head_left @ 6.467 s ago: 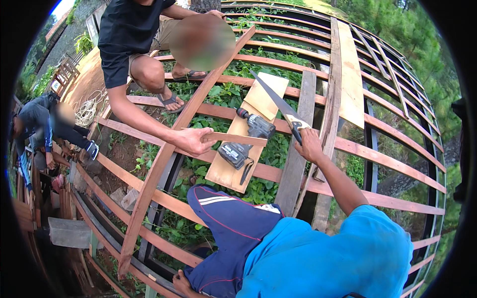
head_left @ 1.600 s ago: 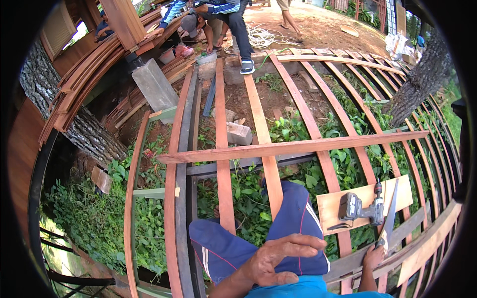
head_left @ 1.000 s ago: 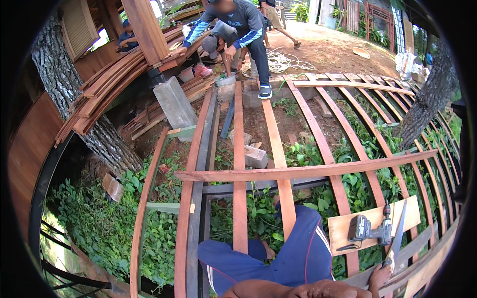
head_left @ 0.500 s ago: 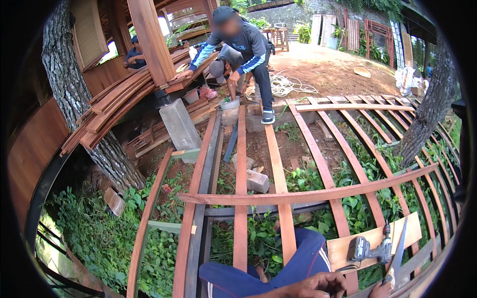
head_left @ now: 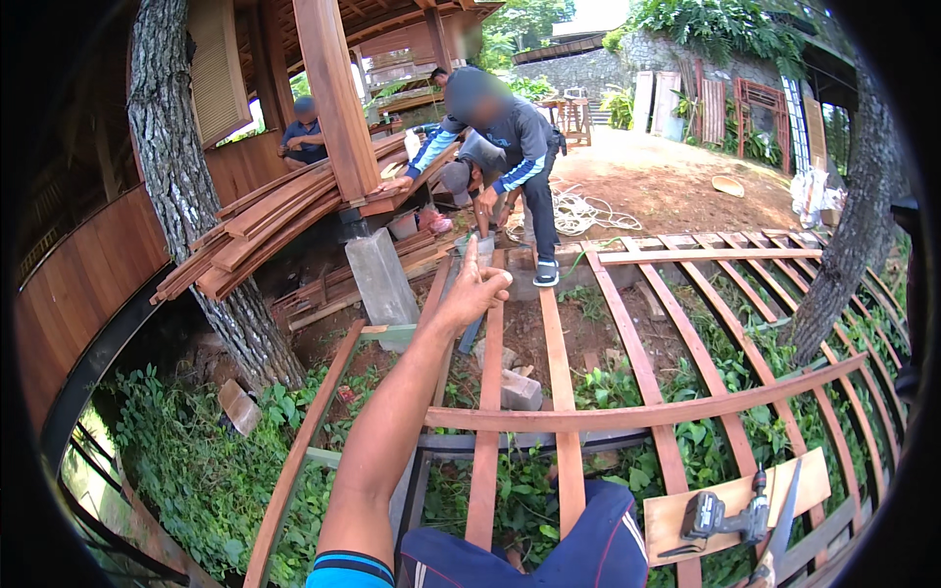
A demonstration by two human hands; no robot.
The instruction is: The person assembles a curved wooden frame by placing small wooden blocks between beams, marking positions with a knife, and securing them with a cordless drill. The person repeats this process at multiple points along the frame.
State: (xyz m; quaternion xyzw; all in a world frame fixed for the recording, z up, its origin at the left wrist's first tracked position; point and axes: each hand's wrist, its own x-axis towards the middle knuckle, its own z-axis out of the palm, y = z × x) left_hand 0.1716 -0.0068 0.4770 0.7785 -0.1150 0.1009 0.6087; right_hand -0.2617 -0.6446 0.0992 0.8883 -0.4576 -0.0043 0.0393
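My left hand (head_left: pixel 473 294) is raised at arm's length, index finger stretched out and the other fingers partly curled, with nothing in it. In the picture it overlaps a wooden slat and the spot where a person in a cap (head_left: pixel 475 162) crouches; it touches neither. My right hand is not in view. Beside my bent knee, a cordless drill (head_left: pixel 725 517) lies on a short light board (head_left: pixel 671 490) placed across the slats. A handsaw (head_left: pixel 784 514) lies along the board's right part, its handle at the lower edge.
Long wooden slats (head_left: pixel 567 431) form an open frame over green plants, with a crosswise batten (head_left: pixel 647 412) on top. A standing person (head_left: pixel 534 147) leans on a post near stacked planks (head_left: pixel 274 216). Tree trunks (head_left: pixel 186 137) rise at both sides. A white cable (head_left: pixel 588 211) lies coiled on soil.
My left arm has risen from over my lap and reaches forward, index finger out. The fingers near the saw handle no longer show. The view has shifted slightly.
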